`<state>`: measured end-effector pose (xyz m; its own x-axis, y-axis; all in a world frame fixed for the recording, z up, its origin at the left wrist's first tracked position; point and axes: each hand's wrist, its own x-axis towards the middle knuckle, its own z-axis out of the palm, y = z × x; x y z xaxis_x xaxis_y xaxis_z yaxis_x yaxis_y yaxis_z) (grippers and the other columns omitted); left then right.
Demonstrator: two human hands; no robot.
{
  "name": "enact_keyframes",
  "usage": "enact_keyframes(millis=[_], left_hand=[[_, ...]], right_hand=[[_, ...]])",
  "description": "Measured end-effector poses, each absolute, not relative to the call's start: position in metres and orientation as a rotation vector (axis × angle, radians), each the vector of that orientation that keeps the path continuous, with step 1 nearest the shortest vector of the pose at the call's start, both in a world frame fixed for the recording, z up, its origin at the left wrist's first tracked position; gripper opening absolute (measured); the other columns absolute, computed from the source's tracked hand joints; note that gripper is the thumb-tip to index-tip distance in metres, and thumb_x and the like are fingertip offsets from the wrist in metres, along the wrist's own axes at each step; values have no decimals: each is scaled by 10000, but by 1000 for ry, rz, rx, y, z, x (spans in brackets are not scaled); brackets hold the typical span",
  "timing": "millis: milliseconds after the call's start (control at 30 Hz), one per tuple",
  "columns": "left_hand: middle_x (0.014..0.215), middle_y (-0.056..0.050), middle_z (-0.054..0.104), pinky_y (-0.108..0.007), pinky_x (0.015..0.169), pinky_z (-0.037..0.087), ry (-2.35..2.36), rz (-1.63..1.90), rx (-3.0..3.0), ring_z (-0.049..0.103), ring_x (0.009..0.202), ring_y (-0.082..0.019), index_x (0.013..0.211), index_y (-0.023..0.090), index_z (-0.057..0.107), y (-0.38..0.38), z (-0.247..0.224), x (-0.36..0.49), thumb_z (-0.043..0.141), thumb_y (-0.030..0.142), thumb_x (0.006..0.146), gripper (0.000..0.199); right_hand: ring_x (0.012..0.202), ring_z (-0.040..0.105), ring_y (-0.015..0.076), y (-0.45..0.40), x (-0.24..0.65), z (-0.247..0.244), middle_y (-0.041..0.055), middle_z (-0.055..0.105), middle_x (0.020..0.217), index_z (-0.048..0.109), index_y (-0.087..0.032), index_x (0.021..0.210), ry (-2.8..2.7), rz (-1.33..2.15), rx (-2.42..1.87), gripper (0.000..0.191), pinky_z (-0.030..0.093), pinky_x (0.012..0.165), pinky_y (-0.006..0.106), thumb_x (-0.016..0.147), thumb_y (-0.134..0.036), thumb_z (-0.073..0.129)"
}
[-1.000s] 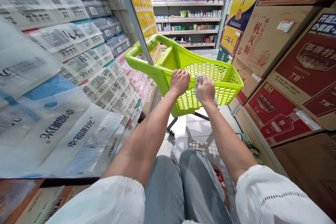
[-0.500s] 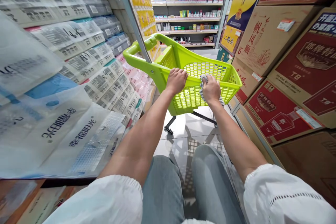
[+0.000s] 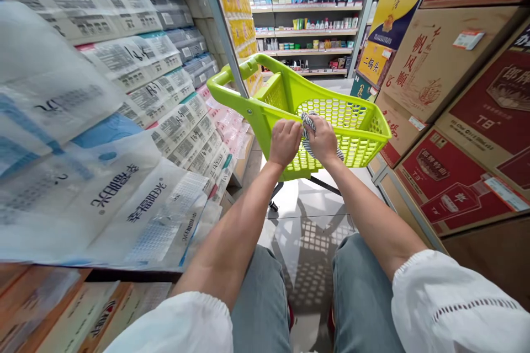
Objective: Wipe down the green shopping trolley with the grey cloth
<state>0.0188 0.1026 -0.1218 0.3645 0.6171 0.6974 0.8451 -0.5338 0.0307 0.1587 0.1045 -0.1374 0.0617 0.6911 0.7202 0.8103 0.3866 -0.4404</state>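
A lime-green shopping cart with a perforated basket stands ahead, its handle at the left end. My left hand is closed over the near rim of the basket. Just right of it, almost touching, my right hand is closed on a striped cloth and presses it against the same rim. Part of the cloth hangs below my right hand along the basket's side. I see no goods through the basket's openings.
Plastic-wrapped packs are stacked along the left. Cartons line the right side. A metal post rises beside the cart handle. Shelves of small products stand behind the cart, over a tiled floor.
My right hand has slid left along the rim with the cloth, closer to my left hand. The cart and surroundings appear shifted slightly right in the view. My knees are farther apart.
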Motion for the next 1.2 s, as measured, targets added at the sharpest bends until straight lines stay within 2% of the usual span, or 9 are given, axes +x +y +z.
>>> enact_keyframes(millis=[67, 133, 267, 400, 533, 733, 867, 1033, 1200], left_hand=[[945, -110, 631, -405, 936, 352, -1370, -866, -2309, 543, 997, -242, 959, 188, 622, 95, -145, 22, 258, 345, 977, 396], [880, -117, 635, -390, 863, 377, -1462, -760, -2323, 562, 925, -243, 932, 173, 631, 94, -166, 26, 248, 316, 979, 411], [974, -129, 658, -370, 810, 386, -1604, -647, -2286, 578, 927, -243, 1175, 153, 570, 104, -191, 36, 268, 245, 970, 376], [978, -106, 674, -343, 794, 395, -1668, -563, -2303, 588, 935, -228, 1105, 175, 607, 118, -192, 40, 285, 222, 961, 356], [932, -92, 688, -342, 773, 406, -1592, -577, -2371, 600, 903, -229, 1016, 185, 647, 128, -190, 37, 321, 214, 943, 335], [902, -115, 687, -357, 816, 408, -1604, -602, -2411, 605, 907, -243, 944, 159, 671, 130, -191, 36, 358, 197, 921, 316], [950, -121, 680, -358, 832, 404, -1601, -615, -2457, 595, 942, -248, 1048, 155, 653, 130, -190, 35, 341, 221, 939, 338], [967, -104, 682, -334, 830, 404, -1603, -631, -2466, 588, 947, -223, 1189, 164, 603, 131, -192, 33, 314, 260, 961, 381], [943, -103, 686, -336, 808, 402, -1600, -662, -2463, 592, 920, -222, 1110, 173, 639, 128, -192, 35, 298, 263, 966, 381]], right_hand=[[1143, 502, 211, 105, 158, -140, 83, 588, 1237, 546, -217, 1231, -1657, -172, -1331, 378, 385, 1001, 359, 956, -411, 375], [1165, 490, 211, 107, 158, -142, 81, 583, 1246, 545, -217, 1235, -1650, -193, -1328, 377, 382, 1009, 358, 957, -406, 375], [1193, 471, 213, 109, 161, -143, 84, 569, 1266, 535, -215, 1257, -1697, -241, -1324, 392, 379, 1018, 357, 959, -403, 364], [1210, 451, 232, 107, 167, -145, 92, 520, 1327, 515, -214, 1291, -1783, -314, -1365, 415, 388, 1007, 366, 956, -404, 359], [1186, 447, 254, 105, 172, -158, 89, 453, 1399, 520, -240, 1290, -1937, -394, -1473, 386, 405, 958, 381, 954, -332, 354], [1088, 473, 249, 110, 175, -192, 118, 492, 1357, 515, -218, 1286, -2115, -437, -1550, 390, 431, 862, 372, 958, -262, 309], [1101, 476, 257, 105, 177, -213, 135, 507, 1321, 496, -195, 1304, -2193, -434, -1557, 397, 430, 855, 367, 954, -248, 317], [1041, 515, 252, 93, 184, -231, 125, 575, 1191, 556, -216, 1225, -2349, -377, -1617, 365, 444, 786, 354, 955, -234, 312], [1078, 489, 246, 100, 181, -194, 120, 549, 1227, 539, -216, 1239, -2170, -451, -1564, 343, 429, 842, 344, 953, -277, 360]])
